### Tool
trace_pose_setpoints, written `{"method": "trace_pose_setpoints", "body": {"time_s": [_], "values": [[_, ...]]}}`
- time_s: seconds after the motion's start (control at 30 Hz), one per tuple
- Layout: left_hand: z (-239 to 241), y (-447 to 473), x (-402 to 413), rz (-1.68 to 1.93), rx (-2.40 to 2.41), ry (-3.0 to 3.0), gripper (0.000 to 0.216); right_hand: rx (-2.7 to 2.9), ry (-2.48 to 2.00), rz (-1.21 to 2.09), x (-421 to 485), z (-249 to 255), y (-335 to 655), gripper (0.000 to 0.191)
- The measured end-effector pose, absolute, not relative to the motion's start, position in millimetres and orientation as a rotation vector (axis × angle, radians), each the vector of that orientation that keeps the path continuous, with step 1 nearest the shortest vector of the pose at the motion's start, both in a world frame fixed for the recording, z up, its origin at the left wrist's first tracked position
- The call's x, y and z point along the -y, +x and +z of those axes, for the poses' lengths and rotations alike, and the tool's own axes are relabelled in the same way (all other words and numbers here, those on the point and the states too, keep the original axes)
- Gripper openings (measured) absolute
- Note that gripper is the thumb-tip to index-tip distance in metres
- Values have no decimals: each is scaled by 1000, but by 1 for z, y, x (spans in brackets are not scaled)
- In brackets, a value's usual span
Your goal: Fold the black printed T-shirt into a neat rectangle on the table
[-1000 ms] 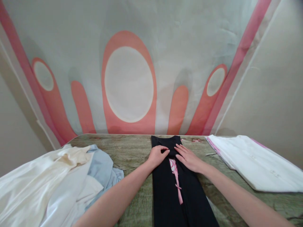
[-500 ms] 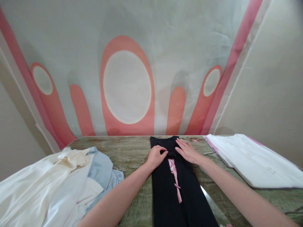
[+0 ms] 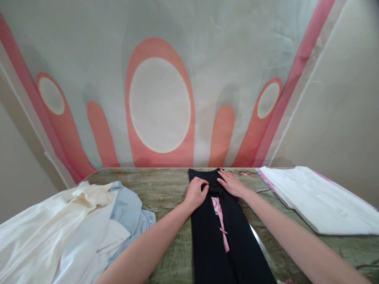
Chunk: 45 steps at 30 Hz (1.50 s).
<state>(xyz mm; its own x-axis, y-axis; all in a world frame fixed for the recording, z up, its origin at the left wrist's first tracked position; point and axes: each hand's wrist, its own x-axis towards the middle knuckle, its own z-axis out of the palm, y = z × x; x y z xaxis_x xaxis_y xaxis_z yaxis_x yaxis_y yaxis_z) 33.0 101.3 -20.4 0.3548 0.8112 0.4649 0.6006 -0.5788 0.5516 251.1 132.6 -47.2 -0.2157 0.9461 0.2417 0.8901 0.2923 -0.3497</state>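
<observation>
A long black garment (image 3: 207,236) lies on the table, its concave far edge close to the table's back edge. Through a narrow slit down its middle shows a pink and white printed piece (image 3: 217,207) with a thin pink strip. My left hand (image 3: 197,193) rests on the upper left part of the garment. Its fingers are curled, with thumb and forefinger pinched at the black cloth; the exact grip is partly hidden. My right hand (image 3: 232,183) lies flat at the upper right edge, fingers stretched out on the fabric.
A loose heap of cream, white and light blue clothes (image 3: 74,232) covers the left of the table. At the right lies a folded white garment (image 3: 319,201) over pink cloth. The wood-patterned table (image 3: 168,185) meets a wall hanging (image 3: 160,102) with coral shapes.
My right hand has slid slightly left and away from me along the garment's upper edge. The left hand keeps its curled hold. The whole view has shifted a little.
</observation>
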Motion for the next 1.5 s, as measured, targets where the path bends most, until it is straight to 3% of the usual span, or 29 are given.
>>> {"method": "trace_pose_setpoints", "body": {"time_s": [0.27,0.5,0.6,0.83,0.97,1.27,1.5], "values": [[-10,30,-96,1041,-1188,2427,15,2164,-1266,196,-66,-7,231,25],[-6,25,-89,724,-1418,2568,8,2204,-1256,225,-71,-12,215,20],[0,26,-82,568,-1423,2691,14,2106,-1290,223,-74,-20,211,19],[18,44,-46,27,-1475,2867,33,2121,-1329,22,-64,-28,201,22],[27,46,-37,-133,-1307,2882,27,2229,-1352,-108,-56,-26,199,23],[7,18,-118,596,-1631,2471,23,2240,-1370,-147,-48,-23,200,27],[-4,32,-180,449,-1671,2328,26,2238,-1340,-138,-49,-24,201,27]]}}
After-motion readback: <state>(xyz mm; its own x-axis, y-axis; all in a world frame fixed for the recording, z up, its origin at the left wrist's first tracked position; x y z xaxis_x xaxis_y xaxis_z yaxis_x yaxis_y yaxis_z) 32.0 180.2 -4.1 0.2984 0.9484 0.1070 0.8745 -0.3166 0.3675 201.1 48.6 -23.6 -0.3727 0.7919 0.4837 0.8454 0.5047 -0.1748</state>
